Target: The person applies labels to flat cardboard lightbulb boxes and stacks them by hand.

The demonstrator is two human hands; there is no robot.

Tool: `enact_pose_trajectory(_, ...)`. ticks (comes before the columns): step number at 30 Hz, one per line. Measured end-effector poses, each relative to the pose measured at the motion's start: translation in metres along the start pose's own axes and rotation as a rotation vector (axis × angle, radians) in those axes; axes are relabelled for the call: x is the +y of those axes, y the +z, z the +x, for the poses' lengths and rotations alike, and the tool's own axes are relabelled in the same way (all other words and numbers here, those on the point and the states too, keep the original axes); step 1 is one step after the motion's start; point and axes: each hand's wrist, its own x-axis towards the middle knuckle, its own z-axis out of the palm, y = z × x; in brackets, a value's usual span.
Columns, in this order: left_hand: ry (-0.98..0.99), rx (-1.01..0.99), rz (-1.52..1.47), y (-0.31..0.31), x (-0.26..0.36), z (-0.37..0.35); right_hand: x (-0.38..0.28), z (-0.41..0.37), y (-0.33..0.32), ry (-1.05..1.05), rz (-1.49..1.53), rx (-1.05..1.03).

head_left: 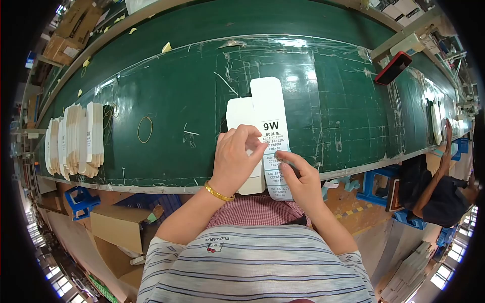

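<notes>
A flat white carton [268, 96] printed "9W 800LM" lies in front of me, over more white cartons [239, 112] at its left. On its lower part rests a strip of pale blue stickers [278, 192] with small black print. My left hand [236, 155], a gold bangle on its wrist, pinches thumb and forefinger at the left edge of the top sticker [275, 143], just below the carton's print. My right hand [301, 181] is over the sticker strip, forefinger and thumb apart, their tips touching or just above it.
Stacked white cartons [76, 141] stand on the green table [172, 91] at the left, with a rubber band [145, 130] nearby. A red-edged phone [394, 68] lies at the right back. Another person [439, 187] sits at right. A cardboard box [118, 232] and blue stool [81, 202] are below left.
</notes>
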Motion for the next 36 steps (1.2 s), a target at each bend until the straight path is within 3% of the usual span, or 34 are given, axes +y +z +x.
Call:
enact_pose_trajectory(28,-0.017,-0.089,0.086,-0.001,0.006,0.010,-0.005,0.011,-0.011,0.045,-0.078,-0.035)
enact_pose_trajectory(31,-0.129,0.010,-0.208,0.000,-0.002,0.006,-0.006,0.010,-0.011,0.004,-0.076,-0.026)
enact_pose_trajectory(36,0.150,0.020,0.033,-0.007,-0.010,0.005,-0.012,0.009,-0.029,0.122,0.160,-0.050)
